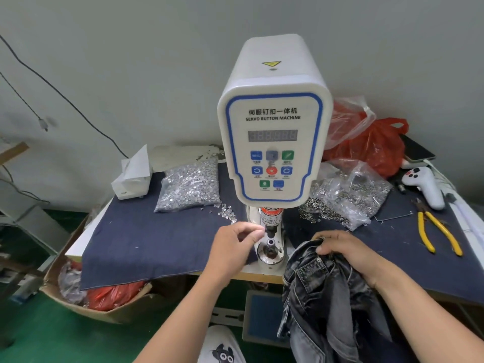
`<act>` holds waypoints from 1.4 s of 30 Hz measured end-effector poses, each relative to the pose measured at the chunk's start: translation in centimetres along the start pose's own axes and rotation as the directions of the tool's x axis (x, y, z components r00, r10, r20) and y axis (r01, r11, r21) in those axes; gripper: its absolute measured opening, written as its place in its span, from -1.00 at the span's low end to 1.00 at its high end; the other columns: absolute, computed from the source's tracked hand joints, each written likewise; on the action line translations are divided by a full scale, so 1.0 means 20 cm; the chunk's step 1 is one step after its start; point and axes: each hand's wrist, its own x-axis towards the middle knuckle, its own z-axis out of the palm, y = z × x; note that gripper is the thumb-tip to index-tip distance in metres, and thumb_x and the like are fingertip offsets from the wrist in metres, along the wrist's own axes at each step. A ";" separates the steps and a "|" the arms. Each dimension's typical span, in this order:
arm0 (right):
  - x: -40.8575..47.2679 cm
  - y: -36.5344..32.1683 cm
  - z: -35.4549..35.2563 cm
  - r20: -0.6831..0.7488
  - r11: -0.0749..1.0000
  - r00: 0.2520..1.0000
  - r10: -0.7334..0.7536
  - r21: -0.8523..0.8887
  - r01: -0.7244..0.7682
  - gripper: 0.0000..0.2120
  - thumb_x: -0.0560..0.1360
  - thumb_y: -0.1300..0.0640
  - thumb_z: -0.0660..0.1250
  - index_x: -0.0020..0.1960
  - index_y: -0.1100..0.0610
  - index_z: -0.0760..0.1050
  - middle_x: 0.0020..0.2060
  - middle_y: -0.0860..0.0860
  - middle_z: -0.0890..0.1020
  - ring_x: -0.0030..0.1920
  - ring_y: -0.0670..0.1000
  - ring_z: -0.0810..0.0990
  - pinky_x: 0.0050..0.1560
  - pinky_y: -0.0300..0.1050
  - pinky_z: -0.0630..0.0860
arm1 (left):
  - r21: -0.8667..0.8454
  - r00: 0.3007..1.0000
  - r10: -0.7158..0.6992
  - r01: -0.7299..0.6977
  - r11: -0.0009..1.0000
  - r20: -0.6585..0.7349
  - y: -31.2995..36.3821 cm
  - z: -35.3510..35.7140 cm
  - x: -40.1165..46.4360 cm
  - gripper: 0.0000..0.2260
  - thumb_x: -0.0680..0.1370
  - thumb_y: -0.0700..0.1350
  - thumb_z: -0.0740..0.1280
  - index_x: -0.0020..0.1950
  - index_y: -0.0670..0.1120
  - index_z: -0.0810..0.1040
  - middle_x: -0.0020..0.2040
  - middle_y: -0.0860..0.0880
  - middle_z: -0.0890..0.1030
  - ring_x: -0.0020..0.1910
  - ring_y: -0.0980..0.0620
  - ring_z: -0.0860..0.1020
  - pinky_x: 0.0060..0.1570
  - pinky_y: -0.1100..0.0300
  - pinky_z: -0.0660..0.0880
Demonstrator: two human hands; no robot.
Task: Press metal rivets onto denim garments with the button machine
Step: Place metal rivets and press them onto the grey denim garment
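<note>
The white servo button machine [273, 142] stands at the table's middle, with its punch [269, 230] above the lower die [270, 244]. My left hand [235, 244] has its fingertips pinched together right at the punch tip; whatever they hold is too small to see. My right hand [343, 248] grips a bunched edge of the dark washed denim garment [327, 297], which hangs off the table's front edge to the right of the die. A clear bag of silver rivets [190, 186] lies at the back left, and a bag of ring-shaped metal parts [348, 200] at the back right.
Dark blue cloth [146, 244] covers the table. Yellow-handled pliers [434, 231], a white handheld controller [424, 184], red plastic bags [372, 145] and a white tissue box [132, 176] lie on it. A cardboard box [86, 299] sits on the green floor at the left, with a foot pedal [264, 315] under the table.
</note>
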 end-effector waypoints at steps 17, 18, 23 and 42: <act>0.01 0.02 -0.02 0.019 1.000 1.000 0.000 -0.027 0.001 -0.78 0.18 0.14 0.51 -0.21 0.21 0.63 -0.29 0.18 0.64 -0.28 0.11 0.64 -0.19 -0.11 0.59 | 0.112 0.992 0.102 -0.110 0.988 0.078 0.09 0.00 -0.04 -0.90 0.58 -0.20 0.52 -0.09 -0.02 0.74 -0.20 0.19 0.63 -0.24 0.29 0.61 -0.28 0.46 0.48; 0.01 0.02 -0.01 0.020 1.000 1.000 -0.002 -0.025 0.002 -0.78 0.17 0.14 0.51 -0.22 0.21 0.63 -0.29 0.18 0.63 -0.29 0.11 0.64 -0.19 -0.11 0.59 | 0.145 0.991 0.108 -0.118 0.982 0.078 0.10 0.00 -0.04 -0.92 0.58 -0.20 0.52 -0.07 -0.04 0.76 -0.20 0.19 0.63 -0.24 0.27 0.60 -0.25 0.45 0.47; 0.00 0.02 -0.01 0.013 0.999 1.000 -0.012 -0.033 0.013 -0.75 0.16 0.14 0.51 -0.20 0.21 0.64 -0.28 0.20 0.64 -0.29 0.12 0.64 -0.19 -0.10 0.59 | 0.151 0.996 0.091 -0.090 0.984 0.000 0.10 -0.02 -0.08 -0.92 0.62 -0.16 0.47 0.04 -0.08 0.77 -0.18 0.15 0.69 -0.17 0.27 0.66 -0.12 0.43 0.53; -0.06 -0.10 0.16 0.058 0.932 0.998 -0.007 -0.362 0.028 -0.74 0.49 -0.05 0.53 -0.26 0.08 0.63 -0.28 0.01 0.64 -0.25 -0.06 0.59 -0.20 -0.20 0.46 | -0.569 0.904 -0.115 0.354 0.742 0.412 -0.09 -0.02 -0.32 -0.67 0.60 -0.01 0.50 0.23 -0.16 0.53 0.20 -0.28 0.69 0.14 -0.24 0.69 0.17 -0.14 0.63</act>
